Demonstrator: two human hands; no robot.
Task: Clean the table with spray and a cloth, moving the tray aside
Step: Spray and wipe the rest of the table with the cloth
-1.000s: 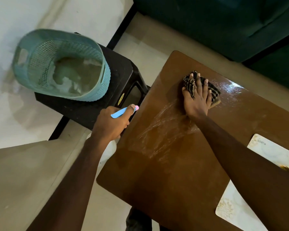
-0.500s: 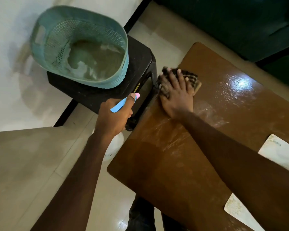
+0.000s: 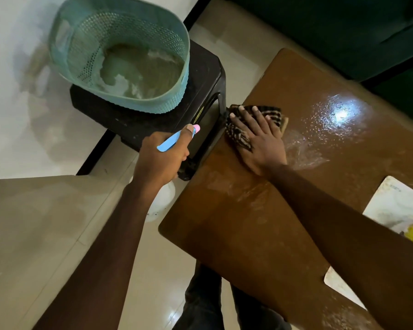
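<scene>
Your right hand (image 3: pixel 260 144) lies flat on the striped cloth (image 3: pixel 237 135), fingers straight and spread, pressing it onto the desk (image 3: pixel 248 234) at its left edge, just beside the black stool (image 3: pixel 129 125). Your left hand (image 3: pixel 162 158) holds the spray bottle (image 3: pixel 169 142) off the desk, fingers curled round it. Wet streaks show right of the cloth. The tray (image 3: pixel 391 203) lies at the desk's right side, well apart from the cloth.

Seemingly no legible text anywhere.

teal mesh basket (image 3: pixel 86 44) parked on black stool (image 3: pixel 208 75), dark green sofa (image 3: pixel 320 27) top right, pale tile floor (image 3: pixel 157 270) underneath
</scene>
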